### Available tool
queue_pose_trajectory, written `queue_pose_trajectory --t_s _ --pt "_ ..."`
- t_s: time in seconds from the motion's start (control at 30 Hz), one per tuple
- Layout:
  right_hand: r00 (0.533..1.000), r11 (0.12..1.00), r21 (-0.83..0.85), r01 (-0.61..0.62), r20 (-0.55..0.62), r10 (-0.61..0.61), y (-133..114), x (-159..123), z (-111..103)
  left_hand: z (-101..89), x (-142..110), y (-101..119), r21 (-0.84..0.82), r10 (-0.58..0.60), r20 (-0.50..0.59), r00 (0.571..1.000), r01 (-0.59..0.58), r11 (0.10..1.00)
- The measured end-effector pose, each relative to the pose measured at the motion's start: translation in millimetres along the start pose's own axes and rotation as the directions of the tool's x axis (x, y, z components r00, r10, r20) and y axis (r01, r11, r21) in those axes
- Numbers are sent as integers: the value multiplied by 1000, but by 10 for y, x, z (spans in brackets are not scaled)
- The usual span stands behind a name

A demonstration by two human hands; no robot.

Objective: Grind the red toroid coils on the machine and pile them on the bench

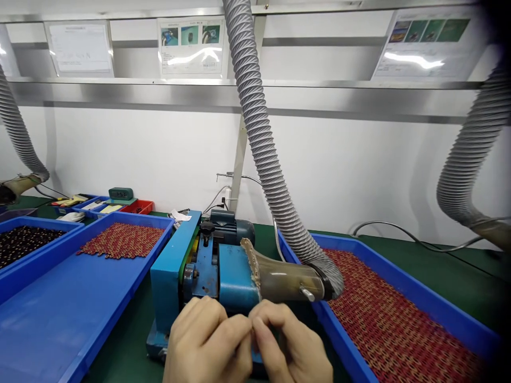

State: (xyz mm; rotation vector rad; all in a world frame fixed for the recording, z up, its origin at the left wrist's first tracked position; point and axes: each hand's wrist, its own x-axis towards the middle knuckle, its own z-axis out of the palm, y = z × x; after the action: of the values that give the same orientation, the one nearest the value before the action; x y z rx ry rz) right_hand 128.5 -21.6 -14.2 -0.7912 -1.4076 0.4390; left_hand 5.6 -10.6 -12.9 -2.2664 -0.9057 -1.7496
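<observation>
So both hands, left (207, 340) and right (295, 340), are curled with fingertips meeting just on the near side of the blue machine (239, 274), but I honestly can't tell if they're gripping anything. The right tray (399, 282) is packed with red pieces (395, 330), while the left tray (72, 298) has a smaller red batch (123, 240) only at its far end. My guess is it's partway through, though which tray is done and which is left, no clue from here.
</observation>
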Motion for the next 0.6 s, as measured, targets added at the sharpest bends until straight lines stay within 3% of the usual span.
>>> queue_pose_trajectory --t_s 0.07,0.1,0.13,0.2,0.27,0.37,0.43,0.5,0.57,0.6 --pt "939 909 246 -337 164 304 -31 5 -28 6 0 -1 91 47 -7 999 -46 995" --pt "900 831 351 -431 239 366 -39 12 -46 8 2 1 87 40 -15 999 -39 995" --pt "891 786 422 -451 268 368 -41 22 -66 10 6 6 48 12 -26 1000 -11 999" --pt "957 862 419 -286 160 240 -35 48 -107 11 18 20 -94 -94 -34 995 91 991" --pt "998 967 254 -12 66 -5 -23 78 -138 9 28 34 -234 -206 -12 978 198 952" --pt "948 957 82 278 137 -287 3 108 -146 6 34 42 -335 -277 25 960 270 903" --pt "917 929 6 371 156 -367 20 97 -125 9 30 34 -321 -249 28 968 244 915" --pt "940 939 -88 332 109 -323 28 62 -95 18 21 19 -212 -154 6 988 152 966" --pt "993 990 -97 105 72 -98 19 25 -71 31 11 7 -30 -21 -18 1000 21 999" --pt "995 998 -33 -45 83 47 10 14 -67 37 8 4 52 32 -26 999 -31 998"
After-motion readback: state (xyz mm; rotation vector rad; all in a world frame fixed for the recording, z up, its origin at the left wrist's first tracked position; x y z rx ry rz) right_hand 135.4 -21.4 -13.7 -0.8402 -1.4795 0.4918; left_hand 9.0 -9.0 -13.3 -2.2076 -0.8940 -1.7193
